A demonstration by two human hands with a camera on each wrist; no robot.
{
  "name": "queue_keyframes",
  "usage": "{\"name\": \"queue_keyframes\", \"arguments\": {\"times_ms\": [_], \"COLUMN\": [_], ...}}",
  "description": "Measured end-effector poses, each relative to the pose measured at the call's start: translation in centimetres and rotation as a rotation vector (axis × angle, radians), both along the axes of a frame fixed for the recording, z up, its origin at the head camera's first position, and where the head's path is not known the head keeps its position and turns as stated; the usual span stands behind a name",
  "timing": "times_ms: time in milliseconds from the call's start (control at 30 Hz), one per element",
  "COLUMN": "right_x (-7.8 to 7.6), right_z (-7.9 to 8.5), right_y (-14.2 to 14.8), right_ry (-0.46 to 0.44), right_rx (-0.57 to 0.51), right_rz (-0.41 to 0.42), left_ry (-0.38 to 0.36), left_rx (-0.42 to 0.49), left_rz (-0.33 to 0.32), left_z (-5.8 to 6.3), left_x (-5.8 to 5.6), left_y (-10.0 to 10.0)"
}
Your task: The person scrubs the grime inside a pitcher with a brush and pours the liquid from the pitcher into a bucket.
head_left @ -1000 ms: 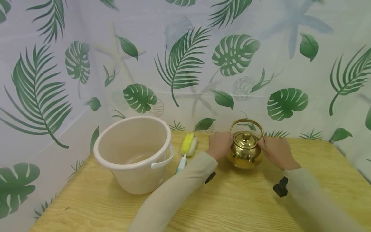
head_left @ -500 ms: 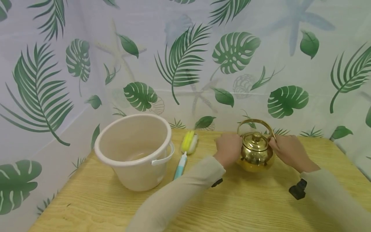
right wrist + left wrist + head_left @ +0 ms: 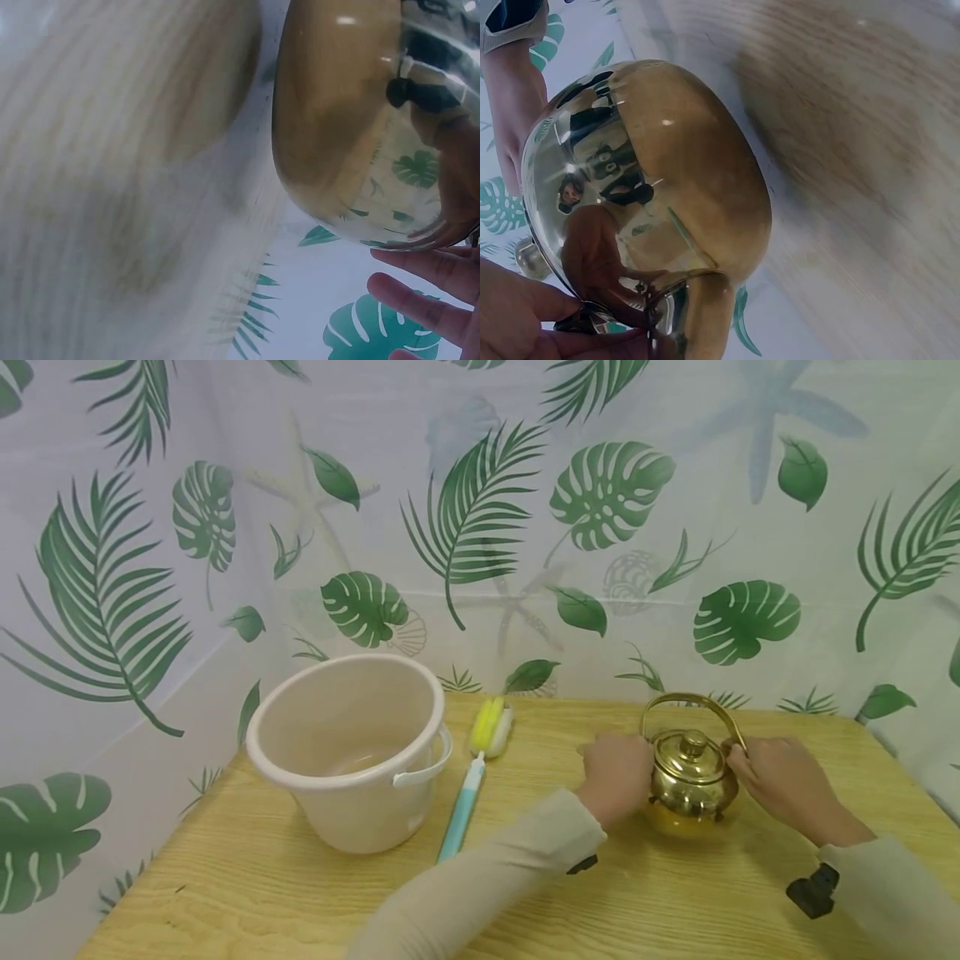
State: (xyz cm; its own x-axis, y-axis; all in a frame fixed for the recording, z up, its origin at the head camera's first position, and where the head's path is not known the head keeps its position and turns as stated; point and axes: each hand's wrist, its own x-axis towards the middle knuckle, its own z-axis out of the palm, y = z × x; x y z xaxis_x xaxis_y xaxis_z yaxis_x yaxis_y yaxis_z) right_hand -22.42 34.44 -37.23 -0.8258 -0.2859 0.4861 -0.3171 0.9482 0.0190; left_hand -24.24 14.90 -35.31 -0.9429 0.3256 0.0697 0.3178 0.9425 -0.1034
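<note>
A shiny brass kettle [image 3: 692, 783] with a knobbed lid [image 3: 692, 753] and an arched handle [image 3: 692, 697] is held between both hands. My left hand [image 3: 615, 779] grips the handle's left base; in the left wrist view its thumb and fingers pinch there, beside the spout [image 3: 694, 315]. My right hand [image 3: 783, 789] pinches the handle's right base. Some of its fingers [image 3: 420, 307] spread away from the metal in the right wrist view. Both wrist views show a pale strip of backdrop between the kettle's underside and the table, so it hangs just above the wood.
On the left stands a cream plastic bucket [image 3: 345, 810] with its white bail hanging toward the right. A sponge brush [image 3: 465, 802] with a yellow and white head and teal handle lies beside it. A leaf-printed curtain [image 3: 480, 635] backs the wooden table [image 3: 225, 893].
Both hands have carried the kettle rightward and, lately, nearer the front of the table. The left sleeve has moved off the brush handle, showing more of it. Bucket and brush stay put.
</note>
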Motion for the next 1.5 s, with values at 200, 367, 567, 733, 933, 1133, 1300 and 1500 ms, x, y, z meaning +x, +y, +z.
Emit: {"name": "queue_keyframes", "arguments": {"times_ms": [200,367,567,733,933,1133,1300,1500], "right_x": [1.3,2.2,3.1,3.6,3.9,3.8,3.5,3.4], "right_z": [-0.4,-0.5,-0.9,-1.0,-1.2,-1.6,-1.6,-1.8], "right_y": [0.5,0.7,0.9,0.8,0.8,1.1,1.2,1.5], "right_ry": [0.016,0.000,-0.034,-0.058,-0.039,-0.028,-0.048,-0.004], "right_rx": [0.004,-0.018,-0.024,-0.008,-0.003,-0.035,-0.032,0.084], "right_rz": [-0.006,-0.014,-0.022,-0.024,-0.023,-0.009,-0.009,-0.034], "left_ry": [0.041,0.053,0.065,0.077,0.080,0.095,0.080,0.129], "left_rx": [0.004,-0.014,-0.024,-0.021,-0.021,-0.052,-0.096,-0.070], "left_rz": [-0.040,-0.055,-0.081,-0.095,-0.107,-0.139,-0.148,-0.145], "left_z": [-0.5,-0.8,-1.0,-1.2,-1.5,-1.6,-1.3,-1.1], "left_x": [1.2,1.9,2.8,3.3,3.3,3.4,3.3,3.2], "left_y": [0.4,0.6,0.5,0.3,0.4,0.3,0.0,-0.8]}}
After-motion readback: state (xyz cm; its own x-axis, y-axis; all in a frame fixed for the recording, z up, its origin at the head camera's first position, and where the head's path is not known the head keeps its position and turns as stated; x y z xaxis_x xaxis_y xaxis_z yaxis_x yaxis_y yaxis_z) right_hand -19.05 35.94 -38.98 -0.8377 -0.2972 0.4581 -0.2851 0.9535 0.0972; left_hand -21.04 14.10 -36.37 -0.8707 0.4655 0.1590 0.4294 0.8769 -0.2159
